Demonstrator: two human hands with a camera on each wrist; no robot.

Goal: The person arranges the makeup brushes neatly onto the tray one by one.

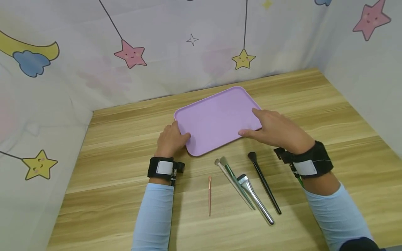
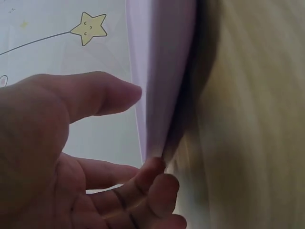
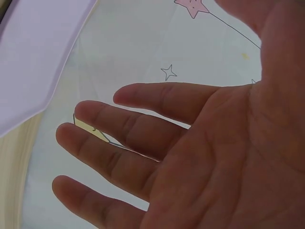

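A pink-purple rectangular tray lies at an angle toward the back of the table. My left hand holds its near left end, thumb at the rim and fingertips curled at the lower edge in the left wrist view. Around the tray's right corner my right hand spreads its thumb and fingers. Its fingers look straight and parted in the right wrist view, with the tray beyond them.
Makeup brushes lie in front of the tray: a thin rose-gold one, a pale one, a green one, a silver-handled flat one and a black one. A star-printed curtain borders the wooden table.
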